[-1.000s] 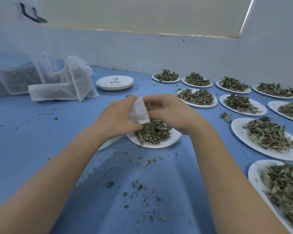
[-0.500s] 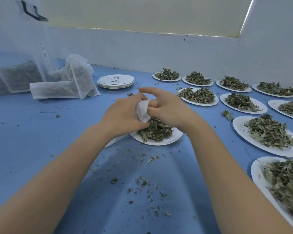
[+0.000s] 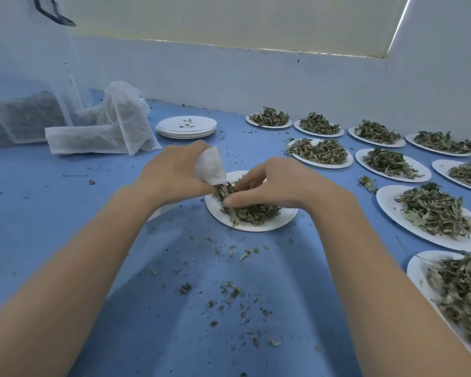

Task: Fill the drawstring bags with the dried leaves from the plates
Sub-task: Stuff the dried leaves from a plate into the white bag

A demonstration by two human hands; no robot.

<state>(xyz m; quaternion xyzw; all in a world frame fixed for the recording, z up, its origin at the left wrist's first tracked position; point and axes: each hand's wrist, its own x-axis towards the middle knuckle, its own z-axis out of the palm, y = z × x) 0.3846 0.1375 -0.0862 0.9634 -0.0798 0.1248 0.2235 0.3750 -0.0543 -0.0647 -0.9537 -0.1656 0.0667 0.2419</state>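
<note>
Filled white mesh drawstring bags [image 3: 104, 134] lie far left on the blue table [image 3: 38, 213]; the left hand [image 3: 172, 172] grips a small white fabric bag [image 3: 211, 165] over the round white plate [image 3: 272, 223]; the right hand [image 3: 272, 185] pinches its dried green leaves [image 3: 250, 212].
</note>
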